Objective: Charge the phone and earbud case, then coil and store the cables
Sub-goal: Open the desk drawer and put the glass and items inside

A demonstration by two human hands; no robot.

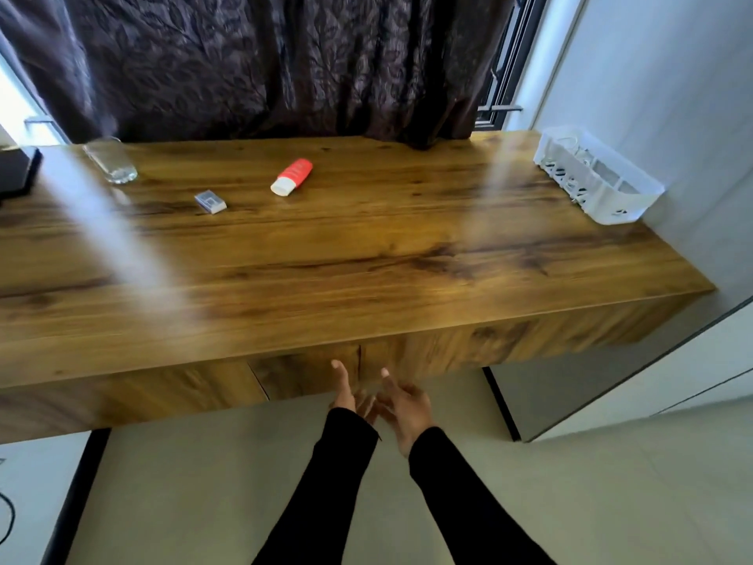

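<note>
Cables (578, 154) lie in slotted white plastic basket (611, 201) on glossy wood-grain desk (366, 254)

Both hands are held below the front edge of the wooden desk (366, 254), fingers loosely spread, holding nothing. The left hand (351, 395) and right hand (403, 405) are close together, possibly touching. Beyond them lie a red tube (292, 176) and a small grey box (210, 201). A white basket (599, 175) stands far right, a glass (111, 165) far left.
</note>
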